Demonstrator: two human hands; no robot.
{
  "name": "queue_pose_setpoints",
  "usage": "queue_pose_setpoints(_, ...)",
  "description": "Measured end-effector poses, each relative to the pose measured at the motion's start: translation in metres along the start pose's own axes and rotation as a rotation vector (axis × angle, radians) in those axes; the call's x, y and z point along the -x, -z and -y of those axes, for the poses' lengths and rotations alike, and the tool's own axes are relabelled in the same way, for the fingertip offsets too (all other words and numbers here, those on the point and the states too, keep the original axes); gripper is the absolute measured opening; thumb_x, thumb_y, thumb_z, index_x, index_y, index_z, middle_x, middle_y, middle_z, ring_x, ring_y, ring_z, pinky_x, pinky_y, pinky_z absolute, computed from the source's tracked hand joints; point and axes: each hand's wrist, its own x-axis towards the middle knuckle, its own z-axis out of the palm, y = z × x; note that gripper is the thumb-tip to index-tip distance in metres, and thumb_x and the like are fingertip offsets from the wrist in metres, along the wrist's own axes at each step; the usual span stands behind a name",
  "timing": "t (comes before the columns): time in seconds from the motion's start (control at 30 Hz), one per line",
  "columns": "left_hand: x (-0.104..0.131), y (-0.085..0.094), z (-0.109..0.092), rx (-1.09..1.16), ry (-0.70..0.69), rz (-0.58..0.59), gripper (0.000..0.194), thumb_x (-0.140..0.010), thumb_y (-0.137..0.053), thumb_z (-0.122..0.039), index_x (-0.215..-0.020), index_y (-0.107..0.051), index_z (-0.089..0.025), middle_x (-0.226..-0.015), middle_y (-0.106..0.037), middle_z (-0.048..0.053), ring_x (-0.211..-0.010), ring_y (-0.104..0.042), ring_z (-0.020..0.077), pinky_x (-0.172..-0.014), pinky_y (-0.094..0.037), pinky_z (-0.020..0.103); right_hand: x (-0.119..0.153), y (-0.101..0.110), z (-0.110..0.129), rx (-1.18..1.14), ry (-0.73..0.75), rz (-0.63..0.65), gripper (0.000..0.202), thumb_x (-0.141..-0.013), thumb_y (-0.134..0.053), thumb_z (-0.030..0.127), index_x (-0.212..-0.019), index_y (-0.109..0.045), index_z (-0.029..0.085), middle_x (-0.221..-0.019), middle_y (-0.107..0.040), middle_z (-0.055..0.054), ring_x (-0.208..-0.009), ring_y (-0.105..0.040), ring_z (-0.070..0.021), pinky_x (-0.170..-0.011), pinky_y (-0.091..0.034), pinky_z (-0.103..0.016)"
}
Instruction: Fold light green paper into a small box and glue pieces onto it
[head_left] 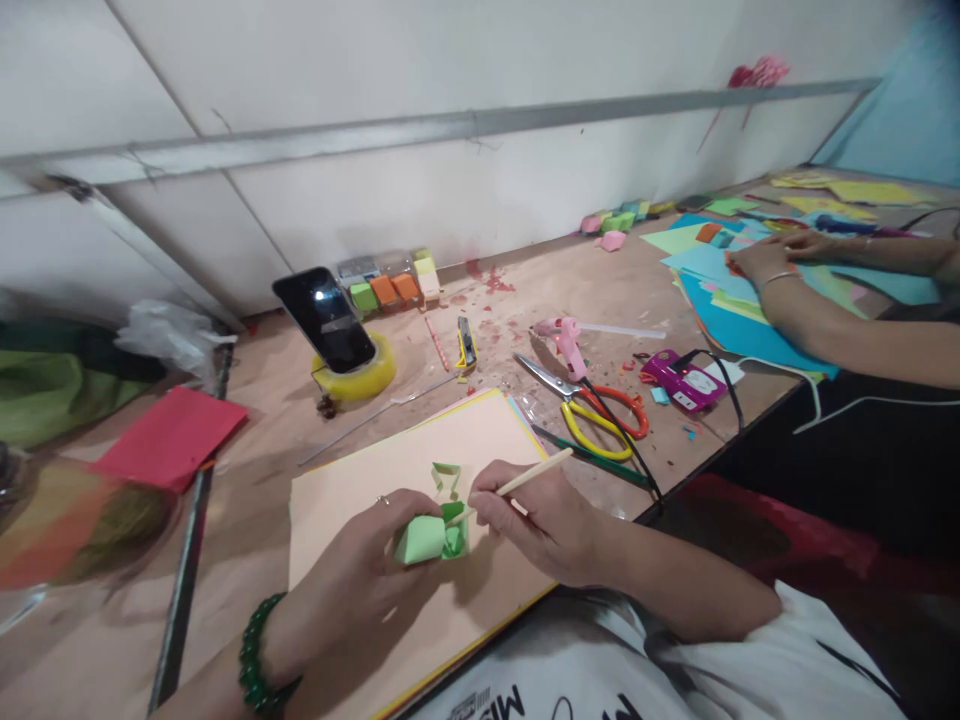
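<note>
My left hand (382, 550) is closed on a small folded green paper box (422, 540), holding it above a stack of pale peach paper (352, 500). The box's side facing right stands open, with darker green folds inside. In my right hand (525, 515) is a thin pale wooden stick (536, 473), pinched between thumb and fingers like a pen. Its lower end reaches into the opening of the box. Just beyond the box, a small cut piece of light green paper (445, 478) lies on the peach sheet.
Scissors (585, 395), a pink glue gun (562, 342) with its cord, and a yellow cutter (466, 343) lie beyond the paper. A phone (326, 320) leans on a yellow tape roll (356, 370). At right, another person's hands (780, 258) work over coloured paper (742, 300).
</note>
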Motion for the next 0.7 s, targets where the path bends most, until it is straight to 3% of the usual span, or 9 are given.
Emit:
queue_pose_setpoints(0.17,0.001,0.000,0.001,-0.012,0.016,0.013,0.022,-0.074,-0.056,-0.017,-0.095,-0.063,-0.022,-0.093,-0.069,0.004,-0.085,-0.061,0.0200,-0.074,-0.049,0.029,-0.002,-0.001,-0.005,0.074,-0.012,0.053,0.026,-0.097,-0.037,0.025,-0.080,-0.055,0.017,-0.072,-0.059,-0.002,-0.061,-0.054,-0.0102,-0.055,-0.043,-0.020)
queue_pose_setpoints(0.43,0.001,0.003,-0.002,0.008,0.035,0.055,0.017,-0.076,-0.055,-0.019,-0.090,-0.062,-0.022,-0.091,-0.069,0.003,-0.086,-0.062,0.0199,-0.073,-0.048,0.028,0.000,-0.005,-0.004,0.315,0.128,0.155,0.025,-0.099,-0.032,0.023,-0.086,-0.053,0.017,-0.073,-0.064,-0.005,-0.063,-0.058,-0.0142,-0.059,-0.045,-0.024)
queue_pose_setpoints(0.7,-0.001,0.003,-0.007,-0.020,0.031,0.028,0.012,-0.076,-0.053,-0.021,-0.085,-0.061,-0.021,-0.081,-0.067,0.002,-0.080,-0.062,0.0198,-0.068,-0.048,0.027,-0.006,-0.008,0.005,0.575,0.280,0.227,0.032,-0.098,-0.024,0.018,-0.083,-0.052,0.016,-0.070,-0.063,-0.004,-0.055,-0.055,-0.0135,-0.048,-0.038,-0.024)
